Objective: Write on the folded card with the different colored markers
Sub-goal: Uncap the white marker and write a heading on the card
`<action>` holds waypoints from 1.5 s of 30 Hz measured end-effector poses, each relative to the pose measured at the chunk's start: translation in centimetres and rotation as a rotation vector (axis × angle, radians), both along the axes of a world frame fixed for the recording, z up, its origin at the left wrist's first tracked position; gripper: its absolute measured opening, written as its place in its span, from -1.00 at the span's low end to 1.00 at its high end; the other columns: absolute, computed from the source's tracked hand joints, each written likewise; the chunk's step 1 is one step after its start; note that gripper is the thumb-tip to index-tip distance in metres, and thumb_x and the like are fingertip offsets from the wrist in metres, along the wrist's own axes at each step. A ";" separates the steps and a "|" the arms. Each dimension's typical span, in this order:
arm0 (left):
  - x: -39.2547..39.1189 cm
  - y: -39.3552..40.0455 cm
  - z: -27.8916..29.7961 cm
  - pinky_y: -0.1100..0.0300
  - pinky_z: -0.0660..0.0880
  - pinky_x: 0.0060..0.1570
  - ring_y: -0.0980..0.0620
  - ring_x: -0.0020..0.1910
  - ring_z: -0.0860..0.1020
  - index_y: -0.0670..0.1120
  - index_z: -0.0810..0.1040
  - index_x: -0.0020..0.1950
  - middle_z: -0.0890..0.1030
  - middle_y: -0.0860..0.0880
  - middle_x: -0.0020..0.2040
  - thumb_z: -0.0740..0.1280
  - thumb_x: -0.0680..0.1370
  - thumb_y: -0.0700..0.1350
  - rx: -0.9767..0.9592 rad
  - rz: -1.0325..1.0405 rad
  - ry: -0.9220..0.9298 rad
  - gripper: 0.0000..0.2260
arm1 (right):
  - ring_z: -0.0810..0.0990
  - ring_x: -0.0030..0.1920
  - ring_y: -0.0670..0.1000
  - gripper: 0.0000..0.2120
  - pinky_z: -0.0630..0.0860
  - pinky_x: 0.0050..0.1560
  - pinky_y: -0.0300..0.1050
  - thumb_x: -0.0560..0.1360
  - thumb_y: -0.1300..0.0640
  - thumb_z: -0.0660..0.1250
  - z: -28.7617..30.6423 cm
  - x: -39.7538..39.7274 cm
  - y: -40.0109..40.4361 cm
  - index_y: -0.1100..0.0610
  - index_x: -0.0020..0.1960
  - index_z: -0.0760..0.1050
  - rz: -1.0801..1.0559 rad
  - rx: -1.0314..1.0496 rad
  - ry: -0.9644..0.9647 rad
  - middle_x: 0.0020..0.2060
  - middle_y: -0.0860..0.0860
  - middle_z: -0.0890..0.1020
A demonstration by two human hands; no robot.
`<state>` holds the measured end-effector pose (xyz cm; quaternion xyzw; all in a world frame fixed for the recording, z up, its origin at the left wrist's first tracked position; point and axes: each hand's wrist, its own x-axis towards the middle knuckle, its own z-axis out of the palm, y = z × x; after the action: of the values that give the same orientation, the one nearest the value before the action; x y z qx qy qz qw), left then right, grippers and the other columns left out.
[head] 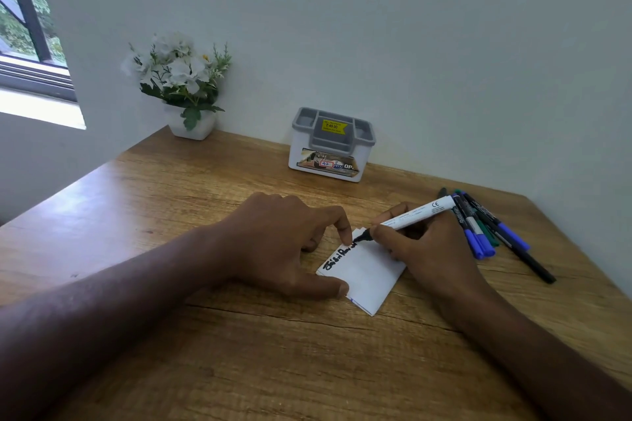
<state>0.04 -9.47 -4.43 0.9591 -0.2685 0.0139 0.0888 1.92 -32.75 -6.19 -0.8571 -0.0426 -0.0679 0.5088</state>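
Note:
A small white folded card (367, 272) lies on the wooden desk (205, 352), with black writing along its left edge. My left hand (284, 243) rests on the desk, forefinger and thumb pinning the card's left side. My right hand (424, 249) grips a white-barrelled black marker (415, 215); its tip touches the card's upper left corner at the end of the writing. Several capped markers (485, 229), blue, green and black, lie together on the desk just right of my right hand.
A white and grey pen holder (331, 147) with a yellow price sticker stands at the back by the wall. A white pot of white flowers (183, 85) sits in the back left corner, near a window. The desk's right edge runs close behind the markers.

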 end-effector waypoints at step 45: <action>0.0 0.0 0.2 0.18 0.24 -0.30 0.22 -0.27 0.42 0.37 0.33 0.41 0.46 0.19 -0.23 0.30 0.45 0.54 0.026 -0.003 0.003 -0.41 | 0.71 -0.04 -0.05 -0.81 0.64 -0.13 -0.17 0.43 0.04 0.56 -0.4 0.6 -0.4 0.02 0.02 0.66 -0.073 0.014 -0.002 -0.11 -0.01 0.73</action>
<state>0.01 -9.51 -4.25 0.9598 -0.2698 0.0090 0.0768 2.55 -33.12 -6.60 -0.8544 -0.0113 -0.0877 0.5120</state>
